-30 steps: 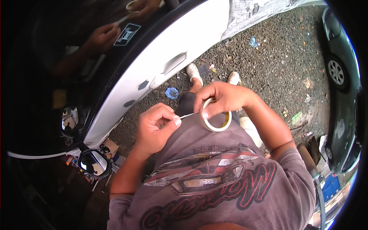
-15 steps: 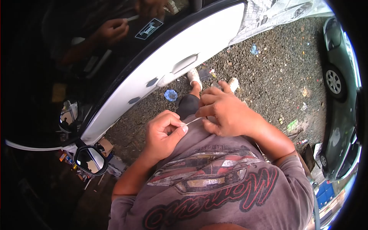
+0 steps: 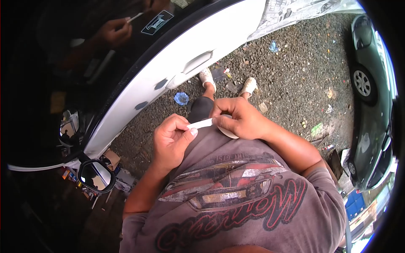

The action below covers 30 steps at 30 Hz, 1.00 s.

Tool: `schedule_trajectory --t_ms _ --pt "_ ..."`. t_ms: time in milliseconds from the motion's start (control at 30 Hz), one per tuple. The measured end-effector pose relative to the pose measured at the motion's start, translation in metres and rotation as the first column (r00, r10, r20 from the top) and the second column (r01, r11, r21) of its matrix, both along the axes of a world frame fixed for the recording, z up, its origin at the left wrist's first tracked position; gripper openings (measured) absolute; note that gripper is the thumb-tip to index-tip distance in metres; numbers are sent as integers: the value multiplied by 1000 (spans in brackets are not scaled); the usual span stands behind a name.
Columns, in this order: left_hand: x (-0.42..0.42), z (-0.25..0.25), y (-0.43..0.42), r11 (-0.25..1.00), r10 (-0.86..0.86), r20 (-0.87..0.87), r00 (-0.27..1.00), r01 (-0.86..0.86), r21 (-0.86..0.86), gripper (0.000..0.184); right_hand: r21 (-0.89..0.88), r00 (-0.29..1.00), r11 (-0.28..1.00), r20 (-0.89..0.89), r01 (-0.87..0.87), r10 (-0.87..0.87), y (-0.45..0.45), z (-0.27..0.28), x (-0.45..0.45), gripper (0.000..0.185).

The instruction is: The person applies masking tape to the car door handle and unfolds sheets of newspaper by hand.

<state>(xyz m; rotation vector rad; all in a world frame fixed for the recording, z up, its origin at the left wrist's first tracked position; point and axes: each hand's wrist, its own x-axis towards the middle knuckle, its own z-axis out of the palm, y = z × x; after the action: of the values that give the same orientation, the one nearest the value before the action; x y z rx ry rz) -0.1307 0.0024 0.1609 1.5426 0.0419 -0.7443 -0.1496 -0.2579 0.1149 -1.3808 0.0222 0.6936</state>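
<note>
A short white strip of tape is stretched between my two hands in front of my shirt. My left hand pinches its left end between thumb and index finger. My right hand holds the other end, with the pale roll of tape under its fingers. Most of the roll is hidden by that hand, with only its lower edge showing. Beyond my left hand stands a white car door with its handle and two grey patches.
A side mirror sticks out at the lower left. Printed paper and plastic sheeting covers part of the car at the top. A dark green car is parked at the right. Gravel ground holds scattered litter, including a blue crumpled piece.
My right hand has turned, from holding the roll with its ring in full view to covering most of it. The strip now shows its wide face. The view has shifted slightly.
</note>
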Motion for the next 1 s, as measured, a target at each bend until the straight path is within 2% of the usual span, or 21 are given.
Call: schedule_trajectory --t_ms 33,133,167,200,233,267,300,333,367,433,500,533,633,667,733,767,900,1000 --pt "-1 -1 -2 1000 -1 -2 1000 1 -2 15 45 996 999 -90 31 -27 2 -3 -2 6" --pt "-2 0 -6 1000 23 52 998 -23 -8 12 78 989 993 -118 93 -84 1 -10 -4 5" --pt "2 5 -4 994 109 70 992 -107 -31 11 33 977 977 -39 209 -208 -2 -26 -8 9" --pt "9 11 -1 981 192 87 977 -188 -57 10 -69 925 959 -252 274 -283 -15 -48 -10 10" --pt "23 18 9 971 234 153 960 -237 2 10 -32 896 961 -354 276 -269 -29 -47 -13 10" --pt "31 20 18 976 215 193 957 -216 -18 4 12 861 963 -450 271 -237 -37 -47 -10 10" --pt "33 22 15 986 156 150 976 -163 40 3 2 875 980 -450 200 -178 -30 -41 -13 12" --pt "34 24 13 990 91 96 991 -100 96 6 66 899 983 -418 172 -129 -23 -36 -14 9" --pt "33 14 15 997 70 83 994 -72 27 14 135 887 964 -437 231 -151 -20 -39 -15 10" --pt "35 2 8 993 89 133 987 -98 64 13 196 883 938 -434 287 -179 -25 -43 -5 15" --pt "33 -9 2 988 121 136 983 -133 80 13 421 849 836 -520 352 -96 -35 -40 0 31" --pt "34 -16 -2 982 163 103 981 -171 75 14 420 849 837 -519 351 -96 -34 -40 0 31" --pt "36 -28 -10 979 191 19 981 -192 63 16 239 870 929 -472 283 -143 -21 -40 9 57" --pt "36 -30 -12 983 176 -36 984 -174 54 18 239 869 928 -472 286 -146 -15 -45 13 57" --pt "37 -32 -19 986 161 -40 986 -158 55 18 282 907 905 -367 319 -206 -4 -66 21 60" --pt "37 -34 -22 987 152 -61 987 -148 62 18 400 915 861 -369 316 -164 1 -81 23 57" --pt "40 -40 -25 987 125 -89 988 -115 111 19 381 887 846 -414 372 -204 20 -95 29 7" --pt "48 -41 -24 976 120 -114 986 -97 193 26 384 912 860 -362 336 -195 20 -114 23 4"
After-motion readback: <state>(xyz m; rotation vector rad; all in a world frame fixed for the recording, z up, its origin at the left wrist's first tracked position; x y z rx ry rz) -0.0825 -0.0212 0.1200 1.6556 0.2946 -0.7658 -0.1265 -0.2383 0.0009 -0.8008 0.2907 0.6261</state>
